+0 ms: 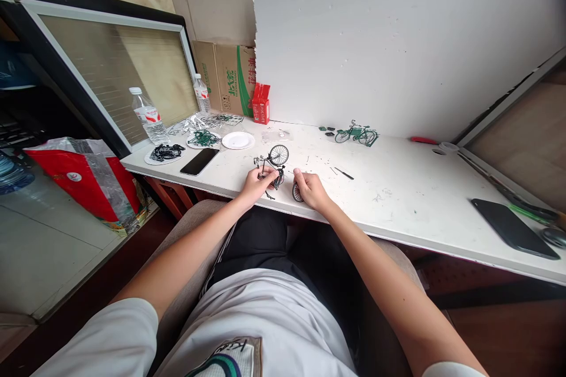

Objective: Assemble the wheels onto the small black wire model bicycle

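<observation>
My left hand is closed on the dark frame of a small model bicycle, just above the table's front edge. One spoked wheel of the model stands up beyond my fingers, and the handlebar end points left. A short gap to the right, my right hand is closed on a loose spoked wheel; its fingers cover part of the rim. The wheel and the bicycle are apart. A thin dark-handled tool lies on the table beyond my right hand, near tiny scattered bits.
A green model bicycle stands at the back. Plates with black parts and green parts, a white plate and a phone lie left. Water bottles and a red box stand behind. A black tablet-like slab lies right.
</observation>
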